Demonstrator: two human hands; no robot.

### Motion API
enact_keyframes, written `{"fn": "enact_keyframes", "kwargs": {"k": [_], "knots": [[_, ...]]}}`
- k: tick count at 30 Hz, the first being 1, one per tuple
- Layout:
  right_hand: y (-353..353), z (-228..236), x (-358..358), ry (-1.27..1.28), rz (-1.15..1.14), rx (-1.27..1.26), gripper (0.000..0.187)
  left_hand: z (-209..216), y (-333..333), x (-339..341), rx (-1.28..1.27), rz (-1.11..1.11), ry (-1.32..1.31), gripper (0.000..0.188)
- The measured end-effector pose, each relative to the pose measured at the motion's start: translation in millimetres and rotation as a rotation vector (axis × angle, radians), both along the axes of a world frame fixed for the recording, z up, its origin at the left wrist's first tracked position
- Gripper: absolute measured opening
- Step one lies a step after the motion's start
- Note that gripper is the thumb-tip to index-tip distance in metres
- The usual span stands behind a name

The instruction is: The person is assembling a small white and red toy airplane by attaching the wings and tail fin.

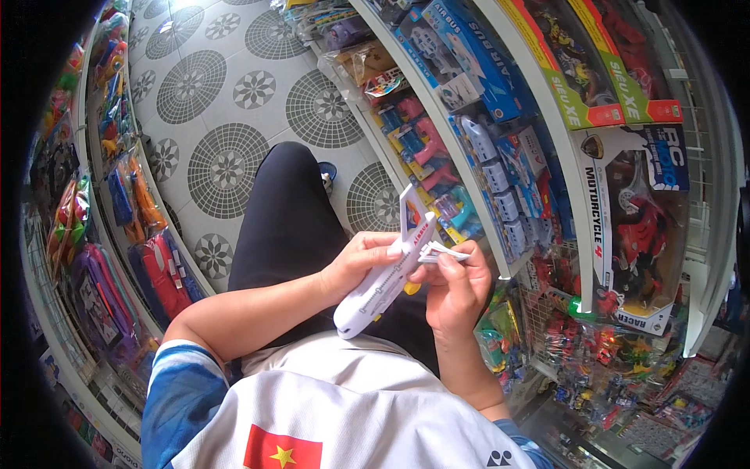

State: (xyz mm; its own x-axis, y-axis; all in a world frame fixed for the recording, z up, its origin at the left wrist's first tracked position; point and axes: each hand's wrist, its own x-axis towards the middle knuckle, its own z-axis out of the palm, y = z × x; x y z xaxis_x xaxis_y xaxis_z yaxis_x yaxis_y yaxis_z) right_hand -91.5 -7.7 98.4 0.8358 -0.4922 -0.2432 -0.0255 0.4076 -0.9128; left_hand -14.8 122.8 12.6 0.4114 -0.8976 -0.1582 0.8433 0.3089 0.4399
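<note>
Pinches the white toy plane [375, 288] near its tail between left hand [355, 264] thumb and fingers, over the lap, with nose toward the shirt [344, 383], maybe to keep it steady. Pinches thin white parts [430, 251] in the right hand [455, 291], maybe to keep them close. Cannot tell if touching the plane. Has pale floor tiles [254, 90] with round gray shapes below, and toy-filled shelves [533, 78] on both sides.

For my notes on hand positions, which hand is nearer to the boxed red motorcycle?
Right. The right hand, holding white pieces, is left of the boxed red motorcycle, apart from it; the left hand, holding a white toy plane, is farther left.
</note>
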Motion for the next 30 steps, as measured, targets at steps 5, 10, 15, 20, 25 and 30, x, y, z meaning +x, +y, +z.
{"fn": "enact_keyframes", "kwargs": {"k": [5,10,15,20,25,30], "knots": [[-8,12,3,0.088,-0.060,-0.058,0.003,-20,3,2,-0.162,-0.172,0.344,0.047],[-6,9,6,0.126,-0.010,-0.158,0.005,-31,0,-4,-0.373,-0.293,0.700,0.054],[-3,10,5,0.134,0.008,-0.119,0.007,-36,-2,-5,-0.525,-0.335,0.746,0.056],[1,11,7,0.141,-0.006,-0.120,0.017,-38,3,-2,-0.556,-0.368,0.808,0.059],[7,19,14,0.185,-0.031,-0.110,0.030,-40,2,0,-0.580,-0.378,0.786,0.060],[7,16,11,0.160,-0.026,-0.066,0.026,-43,3,0,-0.622,-0.419,0.840,0.062]]}}
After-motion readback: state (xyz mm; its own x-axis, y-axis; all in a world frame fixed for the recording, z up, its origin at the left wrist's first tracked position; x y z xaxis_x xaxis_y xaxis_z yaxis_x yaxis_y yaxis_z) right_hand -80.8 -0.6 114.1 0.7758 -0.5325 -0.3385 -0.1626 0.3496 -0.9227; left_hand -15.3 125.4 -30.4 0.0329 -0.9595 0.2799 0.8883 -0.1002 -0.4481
